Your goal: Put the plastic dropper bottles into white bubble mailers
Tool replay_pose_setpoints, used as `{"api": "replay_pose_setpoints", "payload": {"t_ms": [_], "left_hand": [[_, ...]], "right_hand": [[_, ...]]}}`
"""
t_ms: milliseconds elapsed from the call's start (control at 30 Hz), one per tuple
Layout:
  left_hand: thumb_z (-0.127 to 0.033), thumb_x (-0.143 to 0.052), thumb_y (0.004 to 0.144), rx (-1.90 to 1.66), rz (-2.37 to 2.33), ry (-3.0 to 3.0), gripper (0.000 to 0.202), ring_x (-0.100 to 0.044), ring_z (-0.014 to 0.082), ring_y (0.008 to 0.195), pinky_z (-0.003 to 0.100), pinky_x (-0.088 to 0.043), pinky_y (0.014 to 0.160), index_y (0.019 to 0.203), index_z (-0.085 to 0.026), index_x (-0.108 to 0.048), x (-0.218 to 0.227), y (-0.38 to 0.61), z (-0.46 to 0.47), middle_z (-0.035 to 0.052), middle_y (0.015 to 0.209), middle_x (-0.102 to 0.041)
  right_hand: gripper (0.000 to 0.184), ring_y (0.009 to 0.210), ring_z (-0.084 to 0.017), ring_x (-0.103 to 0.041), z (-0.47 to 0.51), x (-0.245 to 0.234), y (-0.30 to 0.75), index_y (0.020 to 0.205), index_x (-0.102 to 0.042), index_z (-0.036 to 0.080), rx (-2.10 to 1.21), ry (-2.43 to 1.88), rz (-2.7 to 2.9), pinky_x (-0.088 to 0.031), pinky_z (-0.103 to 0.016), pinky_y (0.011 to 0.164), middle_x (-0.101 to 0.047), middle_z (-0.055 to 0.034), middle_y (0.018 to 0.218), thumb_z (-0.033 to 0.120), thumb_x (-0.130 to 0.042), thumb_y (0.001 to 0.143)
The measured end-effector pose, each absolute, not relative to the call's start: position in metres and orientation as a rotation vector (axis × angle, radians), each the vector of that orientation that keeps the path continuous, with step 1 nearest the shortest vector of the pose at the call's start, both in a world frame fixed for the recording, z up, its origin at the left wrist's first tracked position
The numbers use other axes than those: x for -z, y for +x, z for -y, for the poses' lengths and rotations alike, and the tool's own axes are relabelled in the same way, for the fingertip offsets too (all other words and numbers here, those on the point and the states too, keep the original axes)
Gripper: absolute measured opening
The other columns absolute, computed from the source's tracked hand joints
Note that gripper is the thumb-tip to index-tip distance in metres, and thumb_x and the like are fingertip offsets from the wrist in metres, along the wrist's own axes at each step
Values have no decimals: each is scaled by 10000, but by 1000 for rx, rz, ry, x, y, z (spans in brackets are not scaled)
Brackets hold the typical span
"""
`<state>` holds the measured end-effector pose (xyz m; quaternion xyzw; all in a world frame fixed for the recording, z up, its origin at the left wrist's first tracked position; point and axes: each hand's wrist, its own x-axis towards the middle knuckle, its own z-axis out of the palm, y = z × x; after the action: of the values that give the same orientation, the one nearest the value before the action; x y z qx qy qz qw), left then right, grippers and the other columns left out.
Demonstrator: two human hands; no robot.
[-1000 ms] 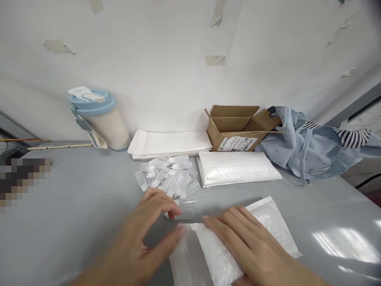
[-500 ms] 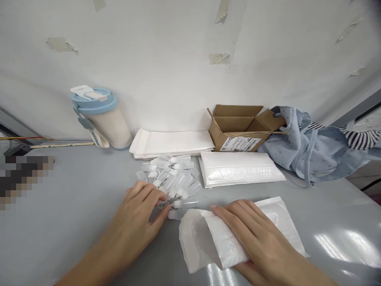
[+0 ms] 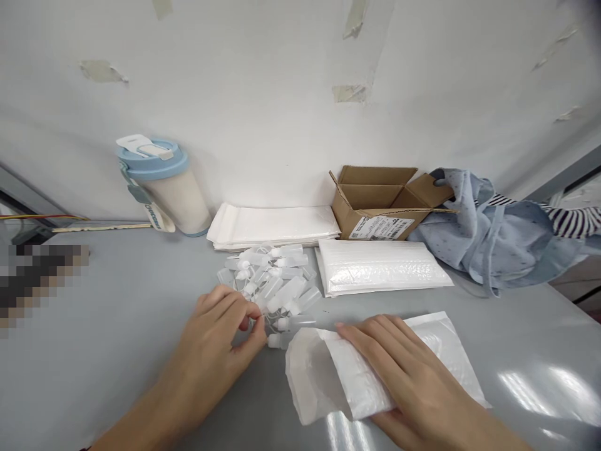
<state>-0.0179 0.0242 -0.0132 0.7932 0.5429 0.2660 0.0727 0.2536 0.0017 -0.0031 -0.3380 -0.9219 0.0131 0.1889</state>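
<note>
A pile of small clear plastic bottles (image 3: 275, 282) with white caps lies on the grey table. My left hand (image 3: 218, 347) is at the pile's near edge, thumb and fingers pinched around one small bottle there. My right hand (image 3: 399, 376) lies flat with fingers stretched out on a white bubble mailer (image 3: 375, 369), holding it down. The mailer's mouth faces left, and its opening gapes toward the bottles.
A stack of white bubble mailers (image 3: 380, 266) lies behind, with flat white bags (image 3: 275, 224) against the wall. An open cardboard box (image 3: 375, 203) stands beside blue cloth (image 3: 493, 235). A blue-lidded tumbler (image 3: 164, 185) stands at the back left.
My left hand moved from the mailer's mouth up to the bottle pile and pinched a bottle. The mailer's open end spread wider under my right hand.
</note>
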Motion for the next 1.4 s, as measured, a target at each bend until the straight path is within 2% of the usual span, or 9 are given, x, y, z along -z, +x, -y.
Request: {"api": "replay_pose_setpoints", "payload": {"t_ms": [167,367,600,700,800,933,1067,1267,1400], "left_hand": [[-287,-501,891,-921,-1514,2124,185,-537,165,696,271,-421,627,724,-247,-570,-7,-24,-20,-33,674,-556],[-166,-487,851,-812,-1115,2039,188,-493,119,588,251,-396,589,694,-250,-548,-18,-32,-12,-57,617,-504],[-112,-544,803,-688,-1152,2149,182,-521,115,615,240,-459,667,670,-235,-535,-13,-30,-12,-60,616,-509],[-136,-567,849,-693,-1091,2236,192,-536,112,606,207,-450,600,686,-235,-586,-13,-21,-12,-55,585,-532],[-159,-571,890,-771,-961,2328,179,-528,117,566,203,-435,541,746,-230,-650,-9,-10,-10,-40,557,-592],[-100,-576,886,-860,-865,2396,157,-512,129,577,229,-451,568,853,-219,-673,-1,-2,-5,-13,608,-633],[-130,-621,884,-949,-865,2376,115,-508,129,591,252,-472,617,873,-236,-663,6,0,1,-19,647,-613],[-208,-745,775,-1154,-1163,2054,170,-550,155,730,245,-484,657,850,-265,-604,7,2,9,-20,789,-598],[-176,-772,632,-847,-1381,1727,314,-574,162,790,239,-482,720,869,-267,-587,2,0,5,-46,845,-621]], "right_hand": [[472,929,-277,-588,-3,4,255,1320,-445,69,-44,-987,2586,-485,-424,801,-642,-153,1070,148,-483,856],[469,930,-275,-565,-5,3,255,1343,-399,93,-133,-1059,2570,-495,-437,781,-613,-146,1085,158,-494,888],[474,935,-277,-577,-4,2,254,1343,-397,94,-144,-1023,2576,-502,-442,795,-619,-151,1084,156,-491,883],[478,949,-279,-586,-4,2,253,1335,-414,87,-136,-995,2576,-499,-440,820,-631,-153,1089,152,-491,868],[479,969,-277,-592,-2,3,252,1328,-431,77,-141,-964,2577,-489,-427,845,-644,-150,1098,189,-522,871],[431,993,-260,-604,3,3,251,1316,-461,90,-159,-930,2591,-470,-397,883,-665,-123,1115,255,-504,920],[454,1012,-248,-624,6,-3,251,1318,-470,128,-184,-892,2594,-465,-365,898,-684,-92,1103,441,-411,995],[538,1002,-235,-652,7,-15,250,1308,-490,155,-212,-879,2593,-491,-335,867,-701,-81,1094,565,-352,990],[545,1001,-250,-653,7,-13,251,1295,-513,149,-196,-895,2610,-506,-343,825,-705,-98,1079,561,-321,995]]}}
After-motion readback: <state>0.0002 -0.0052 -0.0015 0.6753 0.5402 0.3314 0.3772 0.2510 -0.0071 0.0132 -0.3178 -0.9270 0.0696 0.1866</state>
